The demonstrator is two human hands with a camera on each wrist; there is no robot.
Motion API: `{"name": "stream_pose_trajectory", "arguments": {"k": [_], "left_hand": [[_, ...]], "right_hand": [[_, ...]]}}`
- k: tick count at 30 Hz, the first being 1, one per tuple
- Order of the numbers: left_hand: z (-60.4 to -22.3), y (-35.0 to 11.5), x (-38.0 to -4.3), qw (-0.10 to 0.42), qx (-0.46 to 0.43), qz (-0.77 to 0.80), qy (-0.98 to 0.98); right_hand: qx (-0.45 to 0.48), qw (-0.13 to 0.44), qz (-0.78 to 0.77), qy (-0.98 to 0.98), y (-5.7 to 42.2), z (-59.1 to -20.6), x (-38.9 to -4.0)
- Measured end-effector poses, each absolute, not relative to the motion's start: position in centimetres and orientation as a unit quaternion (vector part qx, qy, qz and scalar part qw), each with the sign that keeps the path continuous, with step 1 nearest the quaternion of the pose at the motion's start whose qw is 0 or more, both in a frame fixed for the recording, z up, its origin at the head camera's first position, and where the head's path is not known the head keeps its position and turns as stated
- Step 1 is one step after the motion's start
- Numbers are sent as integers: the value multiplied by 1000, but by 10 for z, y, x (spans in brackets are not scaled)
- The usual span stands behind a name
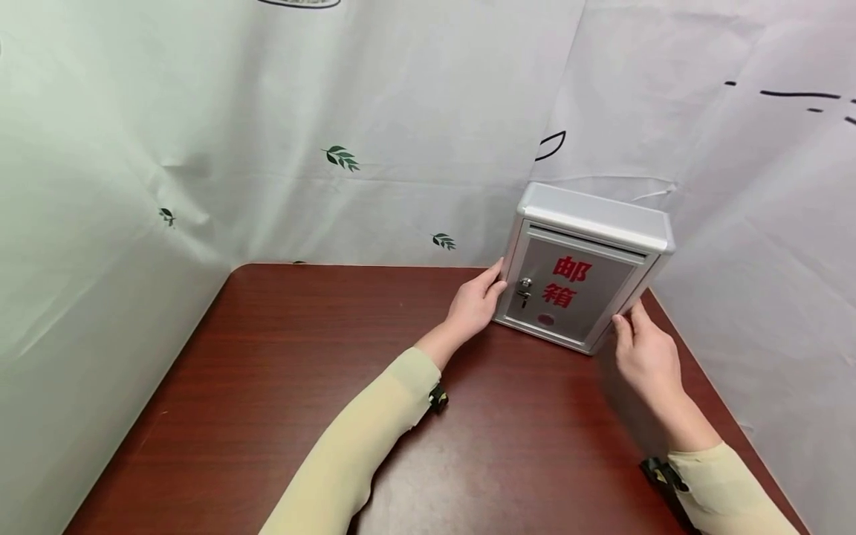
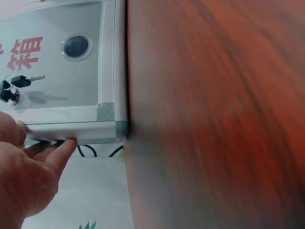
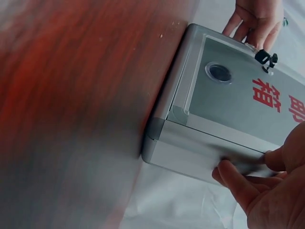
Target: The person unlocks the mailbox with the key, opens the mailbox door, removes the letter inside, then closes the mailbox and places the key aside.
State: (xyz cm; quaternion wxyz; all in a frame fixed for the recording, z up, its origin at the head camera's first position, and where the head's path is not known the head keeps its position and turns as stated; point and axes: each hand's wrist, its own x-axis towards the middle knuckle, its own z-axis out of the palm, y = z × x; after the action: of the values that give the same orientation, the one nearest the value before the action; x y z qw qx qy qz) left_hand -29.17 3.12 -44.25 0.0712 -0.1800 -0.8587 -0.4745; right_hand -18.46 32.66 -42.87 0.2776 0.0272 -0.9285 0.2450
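Metal box (image 1: 591, 297): bore red "邮箱".
Left hand (image 1: 473, 303), right hand (image 1: 647, 357): gripped its opposite sides, some fingertips hidden.
Round window (image 2: 76, 46): seemed dark, its inside unclear.

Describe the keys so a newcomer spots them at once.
On the brown table sits a silver box with red characters on its front. Look on that front along the edge by the left hand: the keys are at the lock there. Their black heads set them apart from the red characters and round window.
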Motion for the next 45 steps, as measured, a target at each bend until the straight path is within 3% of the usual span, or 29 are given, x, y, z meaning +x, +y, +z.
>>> {"name": "stream_pose_trajectory", "arguments": {"k": [45], "left_hand": [[-441,-71,-246,166,-130,-465,-860]], "right_hand": [[143,274,301,-902,251,-431,-214]]}}
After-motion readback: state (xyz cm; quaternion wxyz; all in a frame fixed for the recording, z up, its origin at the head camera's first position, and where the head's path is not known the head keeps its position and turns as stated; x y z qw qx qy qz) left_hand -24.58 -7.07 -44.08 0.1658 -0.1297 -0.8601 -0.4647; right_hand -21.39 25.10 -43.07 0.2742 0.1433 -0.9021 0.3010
